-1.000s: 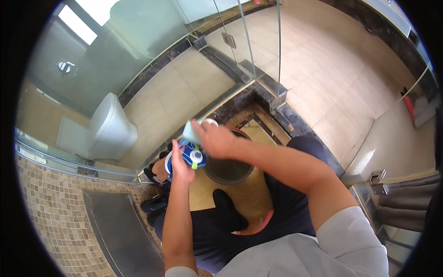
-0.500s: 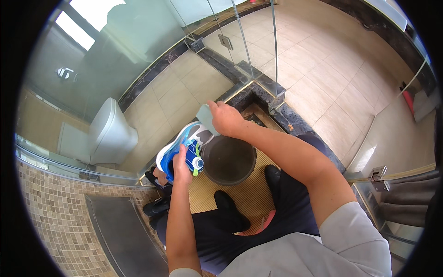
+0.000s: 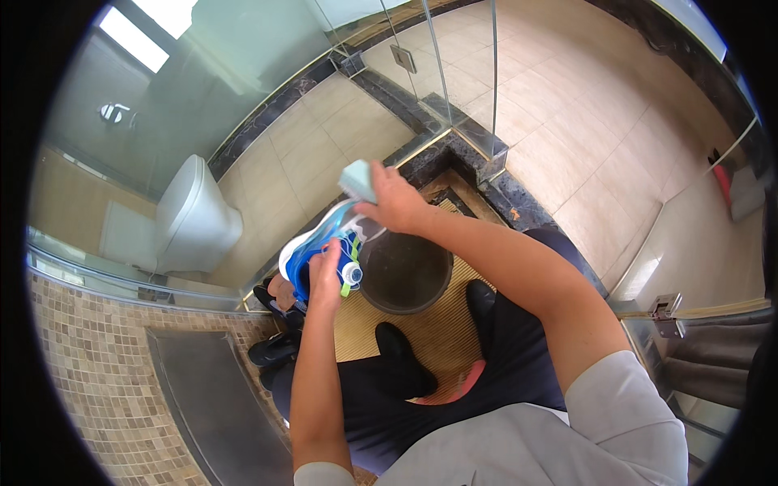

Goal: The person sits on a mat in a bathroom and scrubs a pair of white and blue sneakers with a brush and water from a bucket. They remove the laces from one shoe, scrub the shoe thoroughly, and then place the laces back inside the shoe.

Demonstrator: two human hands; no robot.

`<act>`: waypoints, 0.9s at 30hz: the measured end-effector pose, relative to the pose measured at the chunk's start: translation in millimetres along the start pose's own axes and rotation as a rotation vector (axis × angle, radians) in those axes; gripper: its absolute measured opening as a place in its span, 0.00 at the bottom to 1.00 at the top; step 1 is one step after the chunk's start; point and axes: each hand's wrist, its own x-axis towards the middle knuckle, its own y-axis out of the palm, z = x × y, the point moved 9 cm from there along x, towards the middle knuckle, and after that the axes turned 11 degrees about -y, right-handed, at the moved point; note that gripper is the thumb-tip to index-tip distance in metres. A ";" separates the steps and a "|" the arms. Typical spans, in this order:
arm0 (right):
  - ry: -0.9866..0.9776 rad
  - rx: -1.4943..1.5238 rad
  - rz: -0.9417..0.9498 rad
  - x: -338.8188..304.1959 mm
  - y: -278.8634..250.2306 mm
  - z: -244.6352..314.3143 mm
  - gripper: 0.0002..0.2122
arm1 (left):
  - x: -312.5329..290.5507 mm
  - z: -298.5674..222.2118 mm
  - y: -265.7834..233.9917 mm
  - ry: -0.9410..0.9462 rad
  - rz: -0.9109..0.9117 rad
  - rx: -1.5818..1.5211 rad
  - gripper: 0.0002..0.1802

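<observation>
My left hand [image 3: 326, 275] is closed round a blue and white sports shoe [image 3: 304, 251] with bright green trim and loose laces. A round white piece with a blue centre sits by its opening, beside my thumb. In my right hand [image 3: 399, 201] is a pale green scrubbing brush [image 3: 357, 180], held at the toe end of the shoe. The right fingertips and toe are smeared by motion, and I cannot tell whether the bristles touch the shoe. Just right of the shoe, a dark round basin [image 3: 405, 310] stands between my feet; its inside looks dark and wet.
A ribbed yellow mat [image 3: 365, 344] lies under the basin and my black shoes [image 3: 401, 356]. Dark shoes [image 3: 275, 350] line the left side. Ahead rises a dark stone curb [image 3: 421, 154] with glass panels. Beyond the glass at left is a white toilet [image 3: 186, 215].
The brush has shifted slightly up and left and tilted over the shoe's toe. The shoe has turned a little in my left hand. The whole view has shifted slightly.
</observation>
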 end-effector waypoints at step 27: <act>-0.312 -0.315 0.099 -15.4 17.5 71.7 0.34 | -6.6 -10.7 13.3 -0.054 0.279 -0.447 0.50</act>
